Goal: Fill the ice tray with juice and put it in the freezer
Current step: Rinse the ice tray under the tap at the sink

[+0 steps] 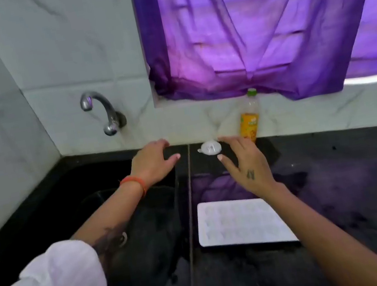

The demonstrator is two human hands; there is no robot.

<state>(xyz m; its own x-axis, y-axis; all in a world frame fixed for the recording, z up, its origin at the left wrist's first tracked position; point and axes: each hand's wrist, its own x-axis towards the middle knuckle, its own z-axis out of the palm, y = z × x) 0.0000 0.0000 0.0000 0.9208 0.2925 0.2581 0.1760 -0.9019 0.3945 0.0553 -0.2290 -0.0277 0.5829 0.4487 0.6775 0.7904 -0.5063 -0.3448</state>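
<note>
white ice tray [240, 223] lies flat on the black table [342, 191], cells dry. juice bottle [249, 117] stands upright, capped, at the back wall, orange juice inside. left hand [152, 163] and right hand [246, 161] hover, fingers spread, holding nothing, flanking a small white object [210, 148].

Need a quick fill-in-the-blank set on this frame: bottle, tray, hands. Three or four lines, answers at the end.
1. The juice bottle stands against the wall with its cap ____.
2. The white ice tray lies flat on the black ____.
3. The left hand and the right hand both hold ____.
4. The small white round object lies ____ the two hands.

Answers: on; counter; nothing; between
</note>
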